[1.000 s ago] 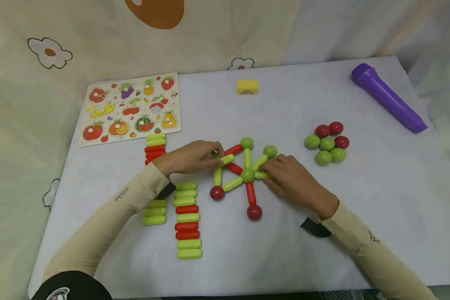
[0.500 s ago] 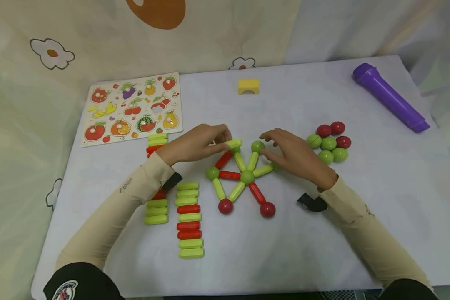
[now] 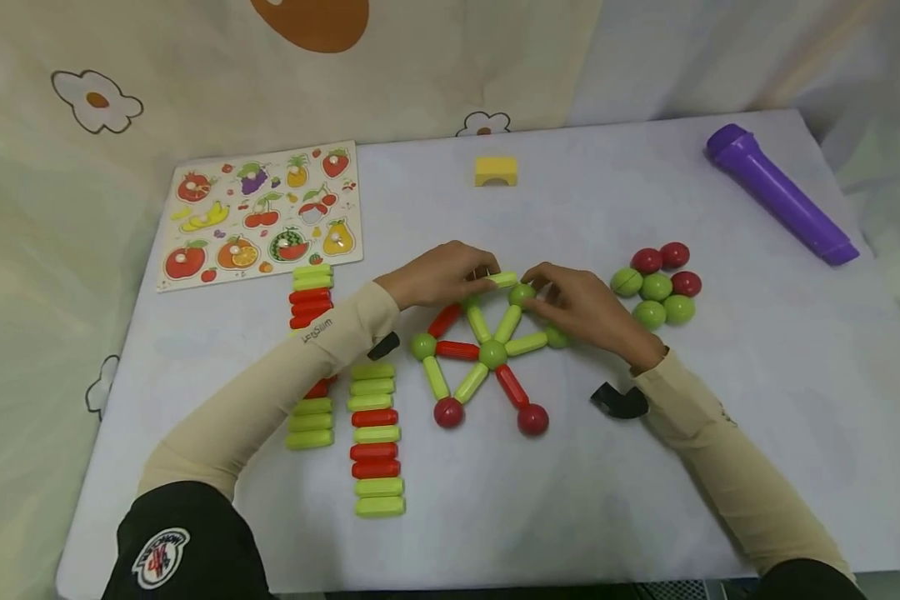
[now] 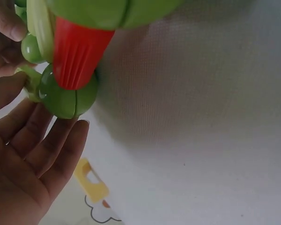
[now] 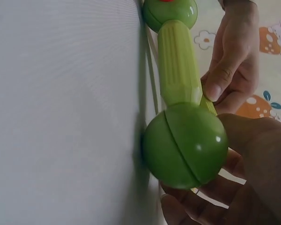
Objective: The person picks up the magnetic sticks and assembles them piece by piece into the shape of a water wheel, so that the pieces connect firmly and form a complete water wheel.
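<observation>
Green rod point(image 3: 504, 279) had shifted toward three o'clock, pinched in the left hand point(image 3: 448, 275); right hand point(image 3: 588, 308), grip half-hidden, apparently clasped the one-o'clock ball point(image 3: 522, 295) to steady it.

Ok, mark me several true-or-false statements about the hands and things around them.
1. The left hand pinches a green stick. True.
2. The right hand is at a red ball. False: the right hand is at a green ball.
3. The centre ball is red. False: the centre ball is green.
4. The yellow block touches neither hand. True.
5. The fruit board is right of the yellow block. False: the fruit board is left of it.
6. The loose balls include red ones. True.
</observation>
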`<state>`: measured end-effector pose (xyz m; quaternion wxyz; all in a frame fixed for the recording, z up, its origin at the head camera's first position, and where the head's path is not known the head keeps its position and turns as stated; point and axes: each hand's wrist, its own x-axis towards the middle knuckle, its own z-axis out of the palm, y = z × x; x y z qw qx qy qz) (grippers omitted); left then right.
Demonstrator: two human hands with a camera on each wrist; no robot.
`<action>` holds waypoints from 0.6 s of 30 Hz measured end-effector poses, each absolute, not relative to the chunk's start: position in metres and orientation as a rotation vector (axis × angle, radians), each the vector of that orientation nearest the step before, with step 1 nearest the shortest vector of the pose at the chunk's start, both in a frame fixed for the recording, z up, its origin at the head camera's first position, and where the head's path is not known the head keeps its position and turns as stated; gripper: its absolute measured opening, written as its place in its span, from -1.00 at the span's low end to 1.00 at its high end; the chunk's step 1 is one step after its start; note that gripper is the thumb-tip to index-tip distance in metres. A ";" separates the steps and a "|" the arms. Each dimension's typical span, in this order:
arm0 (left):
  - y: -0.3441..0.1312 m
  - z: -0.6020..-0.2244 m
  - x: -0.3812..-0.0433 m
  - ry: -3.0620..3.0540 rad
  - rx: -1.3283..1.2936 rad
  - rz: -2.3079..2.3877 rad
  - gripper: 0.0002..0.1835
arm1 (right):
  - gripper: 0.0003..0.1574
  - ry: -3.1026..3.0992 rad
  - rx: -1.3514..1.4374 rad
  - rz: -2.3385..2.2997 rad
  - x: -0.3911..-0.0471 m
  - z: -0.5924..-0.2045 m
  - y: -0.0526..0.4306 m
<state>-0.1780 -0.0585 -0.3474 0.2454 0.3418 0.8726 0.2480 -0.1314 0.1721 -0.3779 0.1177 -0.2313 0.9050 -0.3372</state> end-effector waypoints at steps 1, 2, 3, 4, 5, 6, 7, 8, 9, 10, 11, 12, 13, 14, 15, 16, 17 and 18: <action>-0.057 -0.348 -0.179 2.382 0.938 0.664 -0.74 | -0.64 2.647 -0.682 -0.999 -0.131 -0.379 0.174; -0.056 -0.348 -0.179 2.382 0.943 0.653 -0.74 | -0.65 2.647 -0.686 -1.009 -0.130 -0.380 0.176; -0.054 -0.349 -0.179 2.382 0.947 0.638 -0.74 | -0.65 2.646 -0.691 -1.016 -0.130 -0.380 0.178; -0.054 -0.349 -0.179 2.383 0.949 0.621 -0.74 | -0.62 2.647 -0.694 -1.022 -0.130 -0.381 0.178; -0.054 -0.349 -0.179 2.385 0.952 0.603 -0.74 | -0.57 2.645 -0.692 -1.026 -0.130 -0.382 0.179; -0.054 -0.349 -0.179 2.389 0.951 0.587 -0.74 | -0.52 2.644 -0.690 -1.028 -0.129 -0.382 0.179; -0.054 -0.349 -0.179 2.394 0.954 0.567 -0.75 | -0.48 2.644 -0.687 -1.028 -0.129 -0.383 0.179; -0.054 -0.349 -0.178 2.400 0.956 0.549 -0.76 | -0.46 2.643 -0.682 -1.030 -0.129 -0.383 0.179; -0.054 -0.349 -0.178 2.404 0.958 0.532 -0.77 | -0.44 2.643 -0.677 -1.029 -0.128 -0.383 0.179; -0.054 -0.348 -0.178 2.406 0.958 0.517 -0.78 | -0.42 2.643 -0.672 -1.027 -0.128 -0.383 0.179; -0.055 -0.348 -0.178 2.410 0.960 0.502 -0.79 | -0.44 2.642 -0.667 -1.028 -0.128 -0.383 0.179; -0.055 -0.348 -0.178 2.409 0.958 0.490 -0.80 | -0.48 2.644 -0.663 -1.027 -0.127 -0.382 0.179; -0.056 -0.347 -0.178 2.408 0.958 0.481 -0.80 | -0.52 2.646 -0.665 -1.024 -0.127 -0.382 0.179; -0.056 -0.347 -0.178 2.403 0.953 0.480 -0.80 | -0.54 2.649 -0.669 -1.020 -0.127 -0.382 0.179; -0.057 -0.347 -0.178 2.398 0.950 0.477 -0.81 | -0.56 2.652 -0.674 -1.016 -0.128 -0.382 0.179; -0.058 -0.347 -0.178 2.393 0.948 0.477 -0.81 | -0.57 2.655 -0.677 -1.012 -0.128 -0.382 0.179; -0.058 -0.347 -0.178 2.385 0.952 0.479 -0.81 | -0.57 2.658 -0.679 -1.011 -0.128 -0.382 0.179; -0.058 -0.346 -0.178 2.373 0.955 0.479 -0.81 | -0.57 2.660 -0.683 -1.009 -0.128 -0.382 0.179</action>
